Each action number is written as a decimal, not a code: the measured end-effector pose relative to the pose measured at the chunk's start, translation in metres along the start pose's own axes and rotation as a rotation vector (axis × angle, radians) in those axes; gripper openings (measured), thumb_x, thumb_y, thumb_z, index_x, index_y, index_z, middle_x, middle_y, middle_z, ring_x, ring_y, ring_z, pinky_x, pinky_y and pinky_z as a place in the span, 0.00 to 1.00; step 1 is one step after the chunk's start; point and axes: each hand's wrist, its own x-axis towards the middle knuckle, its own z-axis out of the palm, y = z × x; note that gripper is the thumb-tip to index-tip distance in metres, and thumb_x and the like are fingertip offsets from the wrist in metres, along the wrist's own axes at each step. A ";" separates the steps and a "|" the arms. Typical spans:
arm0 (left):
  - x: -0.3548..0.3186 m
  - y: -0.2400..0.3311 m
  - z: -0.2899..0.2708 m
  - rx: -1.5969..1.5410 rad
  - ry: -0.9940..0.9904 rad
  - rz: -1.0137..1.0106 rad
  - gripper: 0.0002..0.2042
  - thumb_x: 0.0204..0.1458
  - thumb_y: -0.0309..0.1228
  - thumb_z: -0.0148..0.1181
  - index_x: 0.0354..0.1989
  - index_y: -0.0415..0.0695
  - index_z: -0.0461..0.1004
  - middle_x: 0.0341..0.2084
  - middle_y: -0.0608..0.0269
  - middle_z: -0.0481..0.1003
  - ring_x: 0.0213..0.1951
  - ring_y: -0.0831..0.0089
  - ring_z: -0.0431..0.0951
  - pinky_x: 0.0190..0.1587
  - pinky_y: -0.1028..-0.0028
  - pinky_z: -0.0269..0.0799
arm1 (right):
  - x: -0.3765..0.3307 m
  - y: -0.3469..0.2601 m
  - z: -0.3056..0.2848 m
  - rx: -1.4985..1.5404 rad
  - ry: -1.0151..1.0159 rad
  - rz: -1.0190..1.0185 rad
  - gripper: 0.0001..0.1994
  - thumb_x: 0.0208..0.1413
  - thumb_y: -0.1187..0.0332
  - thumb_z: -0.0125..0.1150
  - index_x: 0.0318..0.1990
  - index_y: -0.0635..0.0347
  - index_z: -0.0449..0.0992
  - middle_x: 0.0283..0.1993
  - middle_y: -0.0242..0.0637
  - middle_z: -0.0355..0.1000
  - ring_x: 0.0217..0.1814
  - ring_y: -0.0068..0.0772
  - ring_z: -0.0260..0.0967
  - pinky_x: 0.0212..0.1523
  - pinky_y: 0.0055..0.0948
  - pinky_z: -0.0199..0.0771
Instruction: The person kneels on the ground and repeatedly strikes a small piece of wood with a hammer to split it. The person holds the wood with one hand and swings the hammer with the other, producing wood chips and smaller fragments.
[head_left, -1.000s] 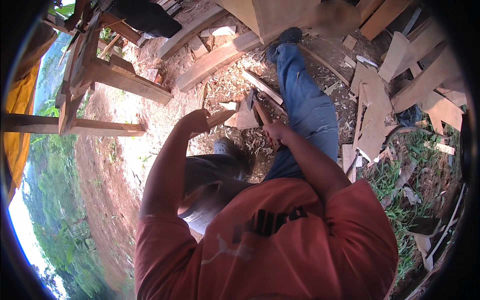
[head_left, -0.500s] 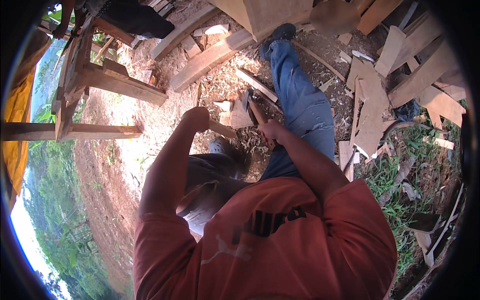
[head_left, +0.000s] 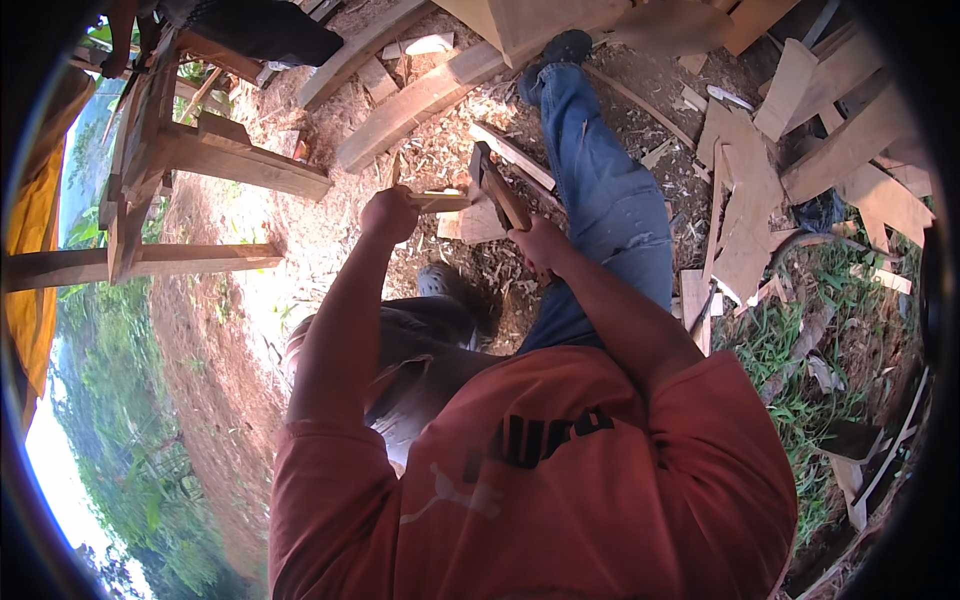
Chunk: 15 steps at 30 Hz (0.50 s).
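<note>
At the far left we see an orange sheet [head_left: 30,290], then a rough timber frame [head_left: 240,165] with beams jutting over bare reddish ground [head_left: 190,400]. Next comes our left hand [head_left: 389,215], its fingers clamped around the left end of a short piece of wood [head_left: 438,203]. That piece is narrow, straight and tan, with a paler, brighter strip along its upper edge; it lies nearly level and points rightward. Its free end overlaps a pale, flat-faced wooden block [head_left: 483,224] on the ground (whether the two touch, we cannot tell). Shavings are scattered all around the block.

Just right of that free end we find a hatchet-like tool [head_left: 508,198], tilted, its dark, flat head uppermost and its smooth brown handle sloping down to the right. Our right hand [head_left: 540,243] has its fingers closed around the lower part of the handle. The head stands apart from the piece of wood. Farther right, our leg in faded blue jeans [head_left: 605,180] stretches forward, and beyond it lie pale board offcuts [head_left: 745,210] beside green grass [head_left: 800,350].
</note>
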 end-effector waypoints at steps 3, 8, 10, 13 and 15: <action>0.000 -0.001 0.000 -0.029 0.018 -0.015 0.16 0.63 0.44 0.67 0.52 0.48 0.84 0.47 0.49 0.87 0.52 0.48 0.87 0.57 0.50 0.81 | 0.008 0.008 0.005 -0.158 0.006 0.014 0.18 0.71 0.60 0.65 0.54 0.68 0.73 0.24 0.35 0.73 0.17 0.30 0.74 0.19 0.36 0.75; 0.000 0.004 0.006 -0.094 0.013 -0.083 0.17 0.63 0.45 0.66 0.53 0.48 0.83 0.48 0.48 0.87 0.53 0.46 0.86 0.57 0.49 0.80 | 0.028 0.031 0.017 -0.334 0.021 -0.065 0.19 0.70 0.58 0.65 0.53 0.67 0.74 0.24 0.37 0.75 0.18 0.32 0.75 0.21 0.38 0.77; -0.003 0.006 0.009 -0.153 0.047 -0.117 0.18 0.62 0.45 0.67 0.54 0.47 0.82 0.48 0.47 0.87 0.53 0.46 0.86 0.58 0.49 0.80 | 0.034 0.032 0.022 -0.373 0.034 -0.060 0.20 0.70 0.57 0.66 0.53 0.68 0.74 0.24 0.37 0.76 0.19 0.32 0.76 0.21 0.38 0.77; -0.002 -0.006 0.022 -0.167 0.132 -0.137 0.21 0.62 0.46 0.68 0.56 0.45 0.80 0.47 0.45 0.86 0.53 0.46 0.86 0.58 0.48 0.80 | 0.041 0.033 0.027 -0.301 0.015 0.030 0.21 0.69 0.56 0.66 0.54 0.69 0.74 0.25 0.39 0.76 0.19 0.33 0.76 0.21 0.39 0.77; 0.002 -0.014 0.025 -0.166 0.143 -0.123 0.22 0.60 0.45 0.68 0.57 0.44 0.79 0.47 0.45 0.86 0.53 0.46 0.86 0.57 0.49 0.80 | 0.044 0.037 0.029 -0.303 0.018 0.048 0.22 0.69 0.56 0.65 0.55 0.69 0.74 0.26 0.40 0.77 0.19 0.34 0.76 0.21 0.40 0.77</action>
